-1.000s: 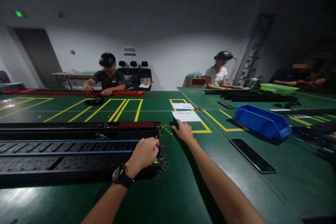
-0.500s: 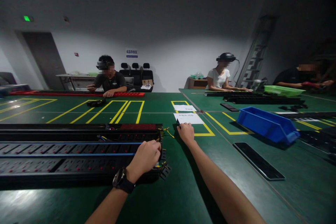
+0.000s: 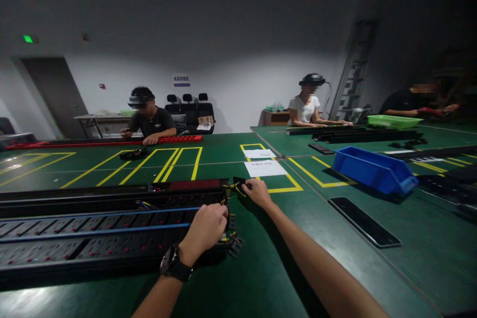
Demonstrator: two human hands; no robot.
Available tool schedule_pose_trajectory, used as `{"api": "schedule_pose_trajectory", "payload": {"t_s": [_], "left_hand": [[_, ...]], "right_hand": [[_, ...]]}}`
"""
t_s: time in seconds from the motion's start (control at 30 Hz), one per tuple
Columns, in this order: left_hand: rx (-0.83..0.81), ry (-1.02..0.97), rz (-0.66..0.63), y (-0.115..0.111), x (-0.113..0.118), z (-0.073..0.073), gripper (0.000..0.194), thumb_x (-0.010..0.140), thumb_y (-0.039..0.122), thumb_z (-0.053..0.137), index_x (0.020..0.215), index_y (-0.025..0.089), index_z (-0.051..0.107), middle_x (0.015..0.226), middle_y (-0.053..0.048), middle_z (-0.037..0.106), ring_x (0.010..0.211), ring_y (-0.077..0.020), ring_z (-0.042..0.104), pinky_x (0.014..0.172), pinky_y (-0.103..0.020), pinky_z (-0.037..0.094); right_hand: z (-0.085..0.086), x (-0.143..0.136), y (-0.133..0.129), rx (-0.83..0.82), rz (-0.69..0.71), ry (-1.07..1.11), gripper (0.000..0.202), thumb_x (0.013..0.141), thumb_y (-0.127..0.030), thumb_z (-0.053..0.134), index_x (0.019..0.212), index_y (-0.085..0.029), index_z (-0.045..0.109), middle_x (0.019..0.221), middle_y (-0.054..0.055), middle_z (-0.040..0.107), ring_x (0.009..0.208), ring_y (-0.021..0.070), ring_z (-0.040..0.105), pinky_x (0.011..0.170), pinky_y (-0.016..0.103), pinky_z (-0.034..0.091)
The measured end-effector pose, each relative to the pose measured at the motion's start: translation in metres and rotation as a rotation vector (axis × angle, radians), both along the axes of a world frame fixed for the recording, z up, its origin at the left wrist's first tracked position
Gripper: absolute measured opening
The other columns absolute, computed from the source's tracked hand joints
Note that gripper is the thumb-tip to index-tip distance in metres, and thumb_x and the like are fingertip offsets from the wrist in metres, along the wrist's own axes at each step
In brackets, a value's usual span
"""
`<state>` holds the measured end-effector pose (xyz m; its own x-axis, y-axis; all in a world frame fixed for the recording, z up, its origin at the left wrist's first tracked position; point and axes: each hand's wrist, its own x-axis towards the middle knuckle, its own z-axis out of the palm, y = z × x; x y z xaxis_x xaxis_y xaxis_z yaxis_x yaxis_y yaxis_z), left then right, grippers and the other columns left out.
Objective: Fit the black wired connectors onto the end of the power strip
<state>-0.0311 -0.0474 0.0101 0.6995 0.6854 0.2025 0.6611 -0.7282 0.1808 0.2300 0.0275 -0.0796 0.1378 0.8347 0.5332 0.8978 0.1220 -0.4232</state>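
Long black power strips with red switches lie side by side at the left, with blue strips running along them. My left hand, wearing a watch, is closed over the right end of a middle power strip; its fingertips are partly hidden. My right hand pinches a small black end plate just off the end of the farther strip. Yellow-green wires stick out there, close to the plate. Another black end piece hangs by wires at the near strip's end.
A blue bin and a dark phone-like slab are on the green table at right. White paper labels lie beyond my right hand. Across the table, several people work near a red rail and a green tray.
My right hand has moved left with the black end plate, bringing it beside the wires at the strip's end. My left hand stays on the strip. The view has shifted slightly.
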Motion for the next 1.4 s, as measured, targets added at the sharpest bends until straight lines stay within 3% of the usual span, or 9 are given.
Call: {"api": "schedule_pose_trajectory", "payload": {"t_s": [0.27,0.33,0.43,0.53,0.63,0.77,0.93,1.2,1.4], "left_hand": [[0.006,-0.001,-0.003,0.001,0.0,-0.001,0.021,0.092,0.012,0.044,0.086,0.019,0.063,0.092,-0.004,0.07,0.087,-0.0194,0.064,0.078,-0.032,0.039],[0.007,0.0,-0.004,0.001,0.0,-0.001,0.021,0.092,0.012,0.044,0.086,0.019,0.063,0.092,-0.004,0.071,0.087,-0.0194,0.064,0.078,-0.032,0.039],[0.01,0.006,-0.006,0.001,0.0,-0.001,0.021,0.093,0.012,0.044,0.086,0.019,0.063,0.092,-0.004,0.071,0.089,-0.0196,0.064,0.078,-0.032,0.038],[0.012,0.012,-0.008,0.001,0.0,-0.001,0.021,0.093,0.012,0.044,0.087,0.019,0.063,0.093,-0.004,0.071,0.089,-0.0197,0.064,0.079,-0.033,0.038],[0.019,0.017,-0.003,0.001,0.0,-0.002,0.022,0.093,0.012,0.044,0.088,0.02,0.063,0.093,-0.004,0.071,0.09,-0.0199,0.064,0.079,-0.033,0.038],[0.013,0.029,0.004,0.001,0.001,-0.002,0.022,0.093,0.013,0.044,0.087,0.02,0.063,0.094,-0.004,0.071,0.091,-0.0198,0.064,0.08,-0.033,0.038],[0.013,0.032,0.005,0.0,0.001,0.0,0.022,0.094,0.013,0.043,0.087,0.02,0.063,0.093,-0.004,0.071,0.09,-0.0198,0.064,0.079,-0.032,0.037],[0.006,0.021,0.008,0.0,0.001,0.0,0.021,0.093,0.013,0.043,0.085,0.02,0.061,0.092,-0.004,0.07,0.088,-0.0193,0.063,0.078,-0.032,0.037],[0.004,0.024,0.006,0.0,0.001,0.0,0.022,0.093,0.013,0.043,0.085,0.019,0.062,0.092,-0.005,0.07,0.089,-0.0194,0.063,0.079,-0.031,0.037]], "right_hand": [[-0.003,-0.001,0.002,0.003,0.104,0.057,0.027,0.088,-0.038,0.057,0.075,-0.02,0.071,0.074,0.003,0.07,0.072,0.0176,0.06,0.067,0.026,0.041],[-0.004,-0.001,0.002,-0.014,0.153,0.136,0.02,0.084,-0.034,0.059,0.087,-0.02,0.073,0.076,0.002,0.071,0.071,0.0171,0.062,0.066,0.026,0.042],[-0.003,-0.004,0.001,-0.057,0.207,0.25,0.037,0.078,-0.027,0.061,0.114,-0.021,0.07,0.085,0.001,0.073,0.073,0.0168,0.064,0.067,0.025,0.046],[0.0,-0.011,0.002,-0.089,0.189,0.253,0.044,0.08,-0.03,0.062,0.124,-0.023,0.067,0.093,0.002,0.075,0.079,0.0184,0.067,0.071,0.027,0.049],[0.004,-0.022,0.003,-0.096,0.134,0.191,0.035,0.086,-0.037,0.064,0.117,-0.023,0.07,0.098,0.004,0.076,0.085,0.0202,0.068,0.073,0.027,0.048],[0.009,-0.033,0.005,-0.103,0.083,0.077,0.019,0.091,-0.029,0.062,0.102,-0.021,0.075,0.098,0.006,0.076,0.09,0.021,0.067,0.078,0.027,0.046],[0.011,-0.035,0.001,-0.09,0.061,-0.03,0.021,0.095,-0.03,0.061,0.108,-0.022,0.074,0.1,0.007,0.074,0.097,0.0219,0.064,0.084,0.028,0.043],[0.007,-0.034,-0.002,-0.161,0.063,0.035,0.018,0.095,-0.032,0.061,0.103,-0.022,0.073,0.097,0.006,0.074,0.089,0.0203,0.065,0.075,0.026,0.041],[0.002,-0.034,-0.001,-0.12,0.085,0.071,0.024,0.092,-0.03,0.063,0.114,-0.021,0.07,0.106,0.007,0.074,0.097,0.0209,0.066,0.082,0.027,0.043]]}}
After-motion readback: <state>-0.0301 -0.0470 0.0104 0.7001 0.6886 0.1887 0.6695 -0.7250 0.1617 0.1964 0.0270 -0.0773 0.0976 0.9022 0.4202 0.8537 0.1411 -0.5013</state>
